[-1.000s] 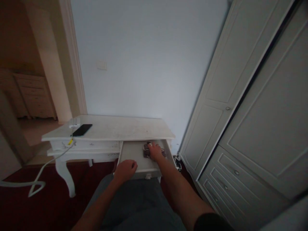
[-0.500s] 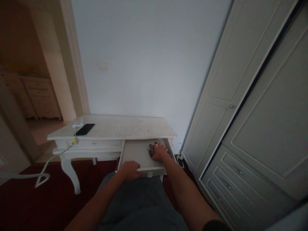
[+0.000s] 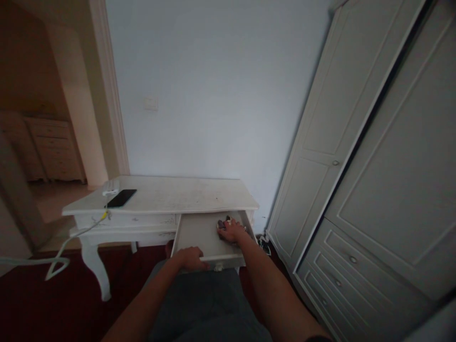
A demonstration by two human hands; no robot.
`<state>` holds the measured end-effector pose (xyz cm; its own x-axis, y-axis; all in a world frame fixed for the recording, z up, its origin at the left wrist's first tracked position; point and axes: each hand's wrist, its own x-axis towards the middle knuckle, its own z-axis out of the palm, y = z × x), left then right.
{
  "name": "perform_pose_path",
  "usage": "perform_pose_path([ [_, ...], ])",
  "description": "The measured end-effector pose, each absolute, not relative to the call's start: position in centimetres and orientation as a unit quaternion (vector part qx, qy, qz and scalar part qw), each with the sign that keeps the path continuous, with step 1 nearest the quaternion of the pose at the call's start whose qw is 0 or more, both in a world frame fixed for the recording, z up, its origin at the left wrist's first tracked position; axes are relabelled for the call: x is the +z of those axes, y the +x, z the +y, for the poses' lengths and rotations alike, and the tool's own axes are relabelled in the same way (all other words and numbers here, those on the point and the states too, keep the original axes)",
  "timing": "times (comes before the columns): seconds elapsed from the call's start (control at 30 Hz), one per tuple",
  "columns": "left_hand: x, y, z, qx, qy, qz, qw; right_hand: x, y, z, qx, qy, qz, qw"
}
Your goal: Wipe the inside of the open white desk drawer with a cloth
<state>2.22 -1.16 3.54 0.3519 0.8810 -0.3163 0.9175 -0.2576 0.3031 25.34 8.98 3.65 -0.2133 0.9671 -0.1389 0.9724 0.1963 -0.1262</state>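
Observation:
The pulled-out drawer (image 3: 210, 260) belongs to a white table (image 3: 185, 192). My left hand (image 3: 188, 259) is closed over the left part of the drawer's front edge. Inside the drawer, toward its right side, my right hand (image 3: 233, 231) is closed on a small grey-brown bundle with whitish edges (image 3: 221, 224). Most of that bundle is covered by my fingers, and its kind cannot be made out.
On the tabletop's left lie a phone (image 3: 121, 198) and a small white device (image 3: 111, 187); a pale cable (image 3: 66, 243) hangs off to the left. A wardrobe (image 3: 320, 190) stands at the right, with shoes (image 3: 264, 244) beside it. Dark red carpet (image 3: 142, 268) covers the floor.
My right hand and the bundle have shifted slightly left within the drawer. The left hand stays on the drawer's front edge. The whole view has shifted a little.

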Motion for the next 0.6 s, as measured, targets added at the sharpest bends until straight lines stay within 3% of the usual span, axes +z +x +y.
perform_pose_path([
  [0.6, 2.61, 1.94, -0.54, -0.022, 0.778, 0.581, 0.237, 2.93, 25.43, 8.47, -0.049, 0.639, 0.766, -0.041],
])
